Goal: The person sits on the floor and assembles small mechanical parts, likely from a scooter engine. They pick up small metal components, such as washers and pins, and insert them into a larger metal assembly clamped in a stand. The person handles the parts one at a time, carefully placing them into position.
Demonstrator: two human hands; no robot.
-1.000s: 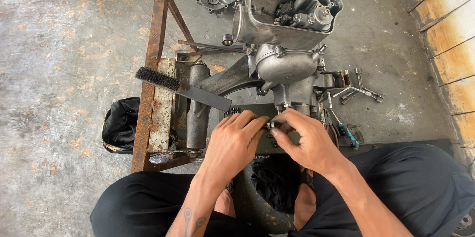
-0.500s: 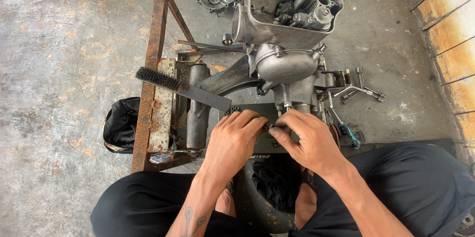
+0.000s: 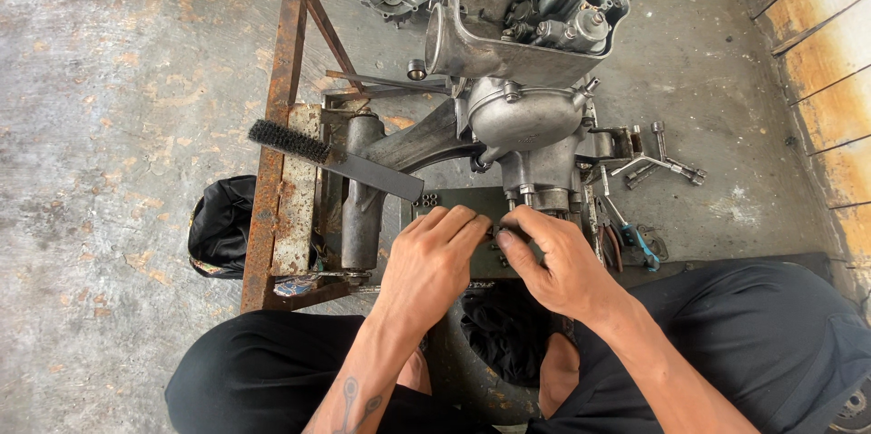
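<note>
Presently, both hands meet over a dark metal plate (image 3: 454, 207) studded with small bolts, set just below the grey engine casing (image 3: 531, 130). The left hand (image 3: 434, 257) lies palm-down on the plate, fingers curled together and pressed toward the right hand; whether it grips anything beneath them cannot be told. The right hand (image 3: 558, 257) comes in from the opposite side, thumb and forefinger pinched on a small dark part (image 3: 502, 234) at the point where the two hands touch. That part is largely hidden by the fingertips, and its kind cannot be determined. It sits at the very tips of the right hand's fingers, just under the casing's lower flange.

Both forearms rise from the bottom of the view and converge, wrists bent slightly inward. The person is seated low, with black-trousered knees to either side of a dark round opening beneath the hands.

A wire brush (image 3: 331, 157) with a flat grey handle lies across the rusty steel stand (image 3: 277, 189) to the left, handle end near the plate. A metal tray (image 3: 472, 44) holding engine parts rests above the casing. A socket wrench (image 3: 658, 162) and pliers (image 3: 635, 243) lie on the concrete floor (image 3: 118, 126) to the right. A black bag (image 3: 218, 225) sits beside the stand
</note>
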